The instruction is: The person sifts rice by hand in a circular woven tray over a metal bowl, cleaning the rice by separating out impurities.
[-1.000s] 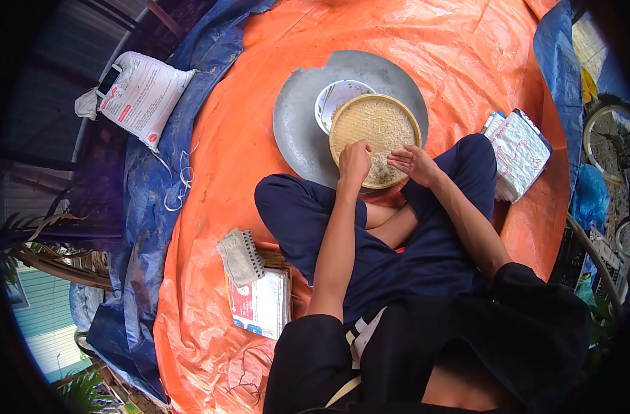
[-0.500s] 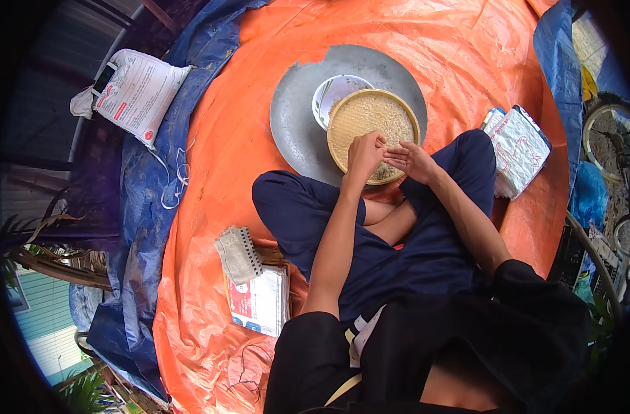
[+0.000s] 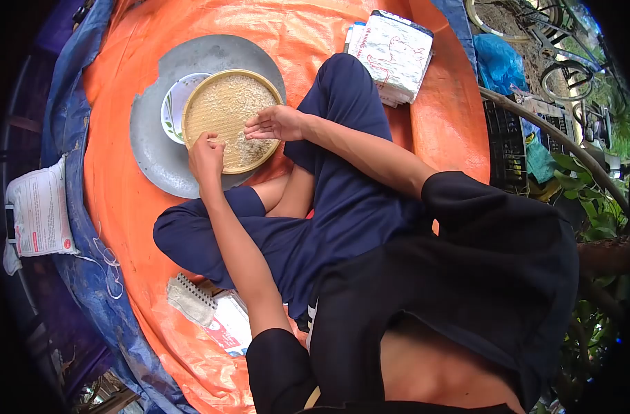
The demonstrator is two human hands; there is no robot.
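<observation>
Bamboo winnowing tray (image 3: 221,103), round and woven, sits in front of the seated person with pale grains (image 3: 256,152) on it, thicker toward the right and lower side. Left hand (image 3: 208,159) at the tray's lower-left rim, fingers curled inward; can't tell if fully closed or pinching any grain. Right hand (image 3: 275,124) over the tray's right side, palm turned inward, fingers extended and loosely together, nothing seen in it. Hands apart from each other.

Tray overlaps a white bowl with green leaf print (image 3: 172,114); whether it rests on the bowl's rim, unclear. Both over a gray metal disc (image 3: 149,152), its edge chipped at upper left, lying on orange tarp (image 3: 114,214). Legs crossed, dark blue pants (image 3: 356,186), near knee close to disc. Spiral notebook (image 3: 190,301) by the left knee, partly over printed sheets (image 3: 228,323). Printed white packet (image 3: 398,58) beyond the right knee. White sack (image 3: 42,207) far left, beside blue tarp (image 3: 70,117).
</observation>
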